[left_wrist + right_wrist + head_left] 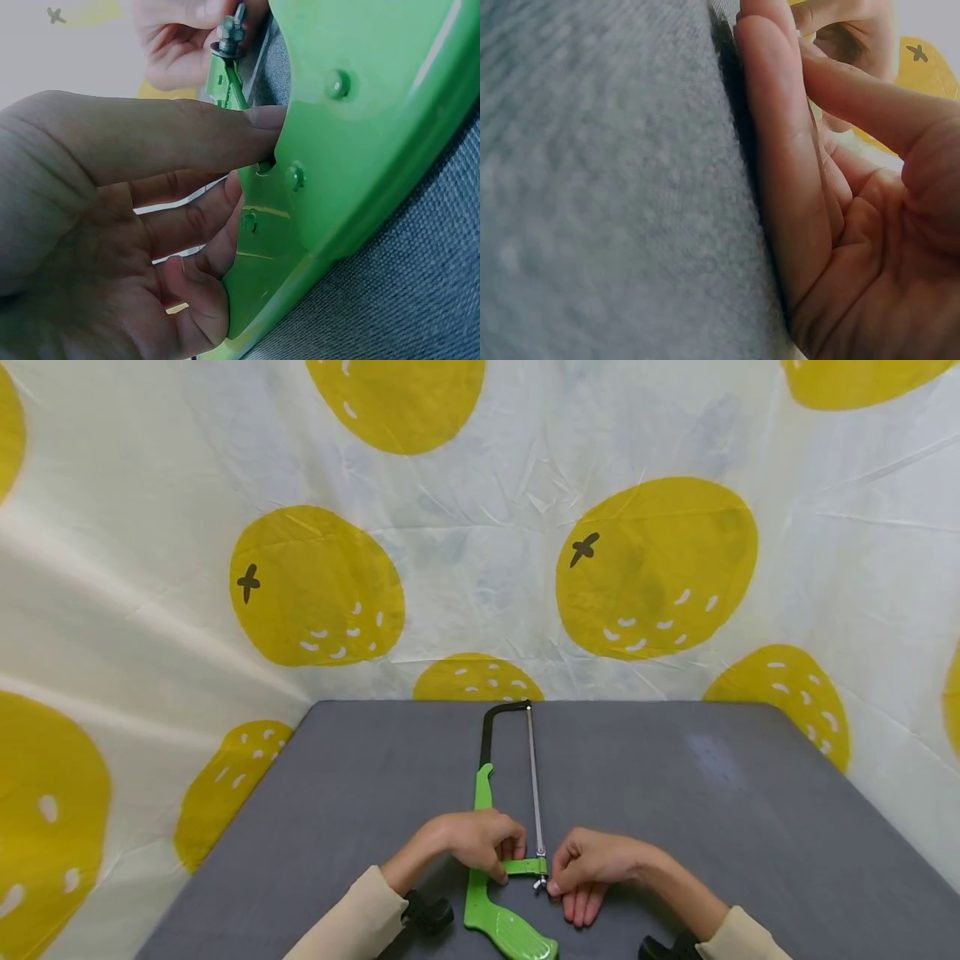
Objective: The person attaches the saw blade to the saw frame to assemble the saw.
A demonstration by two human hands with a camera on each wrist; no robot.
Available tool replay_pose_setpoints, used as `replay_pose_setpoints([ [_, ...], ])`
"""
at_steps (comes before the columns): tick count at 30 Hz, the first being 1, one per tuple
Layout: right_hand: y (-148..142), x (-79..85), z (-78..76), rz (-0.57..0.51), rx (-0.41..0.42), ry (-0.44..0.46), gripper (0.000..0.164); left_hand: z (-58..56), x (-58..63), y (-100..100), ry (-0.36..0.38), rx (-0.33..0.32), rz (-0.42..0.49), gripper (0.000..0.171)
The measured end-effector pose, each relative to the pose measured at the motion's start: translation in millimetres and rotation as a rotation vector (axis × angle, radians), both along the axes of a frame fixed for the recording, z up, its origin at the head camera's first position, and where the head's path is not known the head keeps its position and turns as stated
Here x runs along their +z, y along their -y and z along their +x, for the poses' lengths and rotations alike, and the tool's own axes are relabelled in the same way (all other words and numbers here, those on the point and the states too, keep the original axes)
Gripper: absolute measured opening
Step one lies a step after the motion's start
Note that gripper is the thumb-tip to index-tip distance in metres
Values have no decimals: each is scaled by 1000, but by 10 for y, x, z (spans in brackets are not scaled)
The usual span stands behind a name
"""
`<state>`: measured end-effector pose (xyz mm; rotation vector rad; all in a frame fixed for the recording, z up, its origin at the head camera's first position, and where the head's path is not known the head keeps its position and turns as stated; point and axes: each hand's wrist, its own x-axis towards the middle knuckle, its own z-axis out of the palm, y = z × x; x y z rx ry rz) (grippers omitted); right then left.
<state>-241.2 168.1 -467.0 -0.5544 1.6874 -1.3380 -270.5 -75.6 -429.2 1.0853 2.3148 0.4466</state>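
Gripping the hacksaw [483, 787] by its green frame, the left hand [480, 841] is at the lower bracket [528, 866]. The hacksaw lies on the gray table [367, 785], blade to the right. The right hand [591, 867] is beside the wing nut [540, 884] — whether it pinches cannot be determined.

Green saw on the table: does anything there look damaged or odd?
Nothing visible on the saw looks broken; its blade appears straight. One oddity: a pale patch towards the far right of the table, lighter than the grey around it. Stain or glare, I can't tell.
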Motion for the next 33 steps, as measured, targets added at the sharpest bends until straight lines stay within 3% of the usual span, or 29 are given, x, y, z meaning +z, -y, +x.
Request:
replay_pose_setpoints([
  [3,14,17,16,8,-11,-1,15,10,15,4,5,7,1,24],
  [12,28,45,30,34,-17,-10,22,21,5,8,17,14,5,23],
  [17,55,73,54,59,-49,-39,34,6,3,6,23,14,5,22],
  [23,75,82,75,76,-87,-69,32,-28,22,-10,14,0,8,22],
  [33,44,90,-8,40,-17,-14,27,-28,53,22,23,9,4,22],
])
